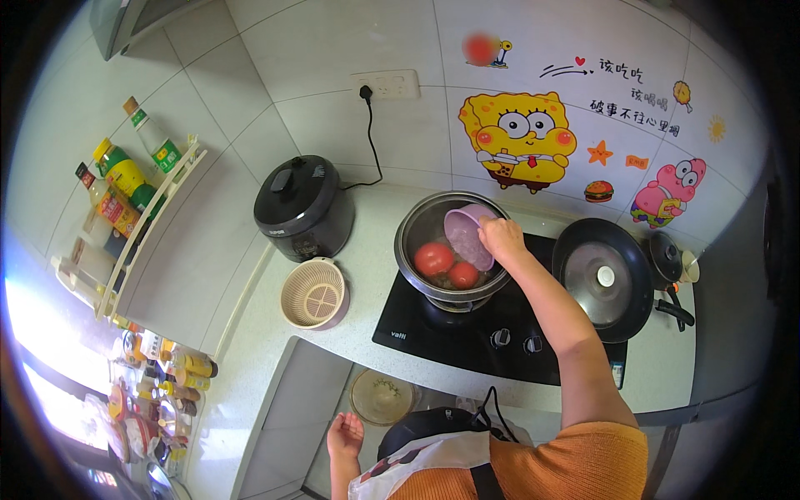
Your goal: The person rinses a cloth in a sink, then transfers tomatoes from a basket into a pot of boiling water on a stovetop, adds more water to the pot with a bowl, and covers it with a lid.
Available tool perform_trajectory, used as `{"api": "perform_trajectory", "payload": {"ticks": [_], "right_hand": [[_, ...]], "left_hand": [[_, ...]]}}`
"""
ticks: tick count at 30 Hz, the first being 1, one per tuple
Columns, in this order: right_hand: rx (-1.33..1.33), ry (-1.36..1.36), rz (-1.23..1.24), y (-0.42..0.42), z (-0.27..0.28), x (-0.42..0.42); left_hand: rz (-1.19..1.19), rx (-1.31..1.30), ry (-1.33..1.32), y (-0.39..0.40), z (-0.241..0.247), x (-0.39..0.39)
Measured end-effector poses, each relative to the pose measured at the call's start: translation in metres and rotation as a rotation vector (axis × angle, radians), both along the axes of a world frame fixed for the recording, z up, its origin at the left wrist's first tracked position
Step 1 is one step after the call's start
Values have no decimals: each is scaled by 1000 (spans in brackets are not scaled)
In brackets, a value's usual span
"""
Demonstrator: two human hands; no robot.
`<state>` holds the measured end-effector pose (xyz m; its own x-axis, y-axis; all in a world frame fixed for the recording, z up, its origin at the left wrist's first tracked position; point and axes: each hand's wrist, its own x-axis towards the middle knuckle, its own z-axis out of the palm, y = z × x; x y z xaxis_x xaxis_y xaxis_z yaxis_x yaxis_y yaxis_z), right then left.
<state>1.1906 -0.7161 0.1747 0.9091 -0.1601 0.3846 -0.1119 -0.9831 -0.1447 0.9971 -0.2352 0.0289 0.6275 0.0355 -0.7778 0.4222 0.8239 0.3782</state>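
My right hand grips the rim of a purple plastic bowl, which is tilted inside a metal pot on the left burner. Clear liquid shows in the bowl. Two red tomatoes lie in the pot beside it, in what looks like water. My left hand hangs low near my apron, palm up with the fingers somewhat curled and nothing in it.
A beige colander and a black electric pressure cooker stand left of the black gas hob. A lidded black frying pan sits on the right. Bottles fill a wall rack; more bottles crowd the lower left.
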Motion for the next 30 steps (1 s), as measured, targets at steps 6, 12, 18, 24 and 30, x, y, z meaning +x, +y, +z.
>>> {"api": "perform_trajectory", "payload": {"ticks": [6, 12, 18, 24, 30], "right_hand": [[98, -65, -37, -7, 22, -2], [99, -6, 18, -14, 49, -18], [32, -91, 103, -13, 82, -42], [-67, -157, 160, -13, 101, -56], [-111, -160, 187, -11, 110, -60]], "left_hand": [[33, -57, -22, 6, -4, -2], [34, -25, 2, 0, -1, -4], [12, -45, -28, 0, -5, -2], [3, -47, -24, -7, 1, 2], [12, -43, -24, -6, 1, 0]]}}
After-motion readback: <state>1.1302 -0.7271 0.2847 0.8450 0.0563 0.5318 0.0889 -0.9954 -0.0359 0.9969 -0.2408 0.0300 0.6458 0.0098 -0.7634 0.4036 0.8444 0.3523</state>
